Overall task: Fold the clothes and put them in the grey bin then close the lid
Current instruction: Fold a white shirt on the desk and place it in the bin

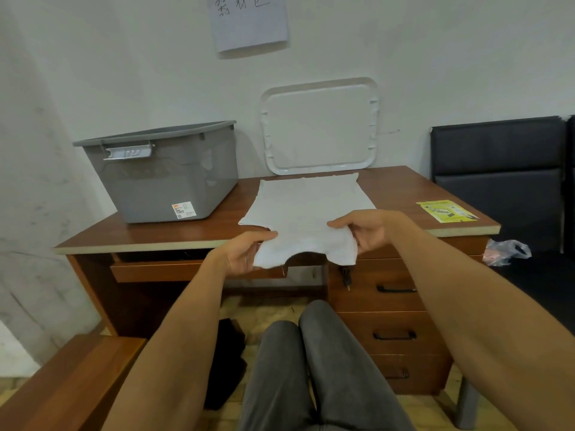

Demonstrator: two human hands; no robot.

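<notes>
Left hand and right hand pinch the near corners of the white garment — squaring it to fold.
It lies flat on the desk at twelve o'clock; the grey bin stands open at ten o'clock, its lid propped against the wall, out of the way.

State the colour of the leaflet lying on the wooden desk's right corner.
The flat paper leaflet is yellow; head view.

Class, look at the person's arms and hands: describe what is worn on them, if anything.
Nothing is worn. The left hand and right hand are bare, with no gloves, rings or watch visible, and both forearms are uncovered, with no sleeve in view.
</notes>
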